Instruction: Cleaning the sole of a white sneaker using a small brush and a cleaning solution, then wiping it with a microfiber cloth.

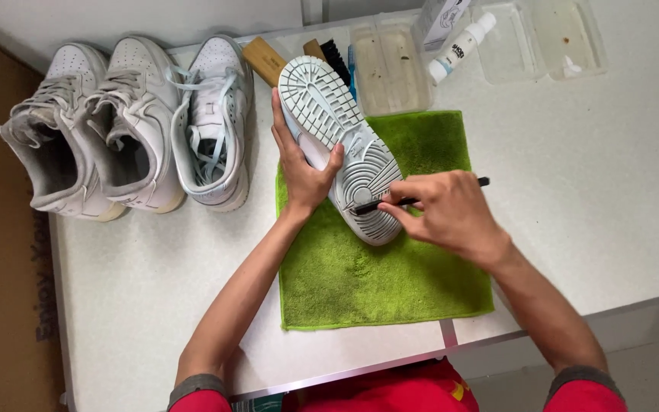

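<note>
While the left hand (303,172) grips a pale sneaker (341,149) sole-up over the green towel (379,282) at frame centre, the right hand (448,214) pinches a thin black pick (421,198) against the heel tread.

If the pick skids off a groove, it could jab the left thumb, just beside it; a loose grip could let the shoe roll. Along the top edge, three clear plastic trays (390,69) look nearly empty, with only specks; a white bottle (461,46) lies between them.

Red shirt, grey-edged short sleeves (200,385), bare forearms
</note>
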